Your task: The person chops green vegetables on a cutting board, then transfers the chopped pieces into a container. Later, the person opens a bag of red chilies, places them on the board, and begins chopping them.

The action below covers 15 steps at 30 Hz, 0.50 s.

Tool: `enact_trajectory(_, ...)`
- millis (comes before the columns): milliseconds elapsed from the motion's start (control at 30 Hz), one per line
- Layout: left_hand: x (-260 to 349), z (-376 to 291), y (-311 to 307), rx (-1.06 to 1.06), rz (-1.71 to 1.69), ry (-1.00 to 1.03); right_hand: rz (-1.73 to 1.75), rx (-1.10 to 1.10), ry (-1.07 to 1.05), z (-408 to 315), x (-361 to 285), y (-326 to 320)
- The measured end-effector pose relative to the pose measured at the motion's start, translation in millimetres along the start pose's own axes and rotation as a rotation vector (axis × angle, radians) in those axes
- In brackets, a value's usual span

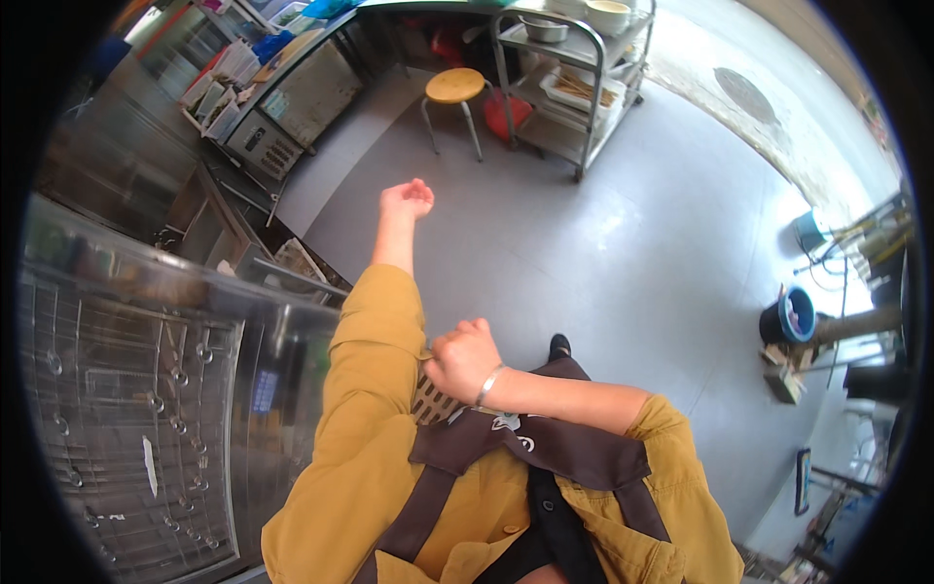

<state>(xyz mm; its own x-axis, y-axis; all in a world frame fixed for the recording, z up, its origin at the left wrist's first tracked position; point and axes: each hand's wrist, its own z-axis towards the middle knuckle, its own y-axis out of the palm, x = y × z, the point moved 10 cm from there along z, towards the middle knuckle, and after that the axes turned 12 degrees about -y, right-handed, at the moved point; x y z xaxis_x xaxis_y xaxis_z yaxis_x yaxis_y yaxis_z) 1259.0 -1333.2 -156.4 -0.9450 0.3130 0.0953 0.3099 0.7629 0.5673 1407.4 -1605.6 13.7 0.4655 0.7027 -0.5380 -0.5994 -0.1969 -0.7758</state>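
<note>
My left arm stretches forward over the grey floor [562, 270], its mustard-yellow sleeve [379, 321] folded back near the elbow. At its end, my left hand [408, 198] is loosely curled, and I see nothing in it. Crossing in front of my chest, my right hand [463, 361] grips the cloth of that left sleeve by the elbow, a small fold showing at the fingertips. A silver bracelet [490, 385] circles my right wrist. Below hangs a dark brown apron [467, 442] with white print, worn over the yellow shirt.
Close on my left stands a steel cabinet [281, 409] with wire racks. Ahead are a round wooden-topped stool [455, 85], a steel trolley [595, 95] bearing bowls, and a counter [306, 95] with plastic baskets [219, 109]. A blue-rimmed bucket [792, 315] sits to the right.
</note>
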Motion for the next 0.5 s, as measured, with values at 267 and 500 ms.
enact_trajectory(267,147,-60,206,-0.376,-0.235,0.253,0.566,-0.153,-0.409,144,4,46)
enact_trajectory(500,343,-126,254,0.201,0.725,1.019,0.733,-0.01,-0.794,212,26,-43)
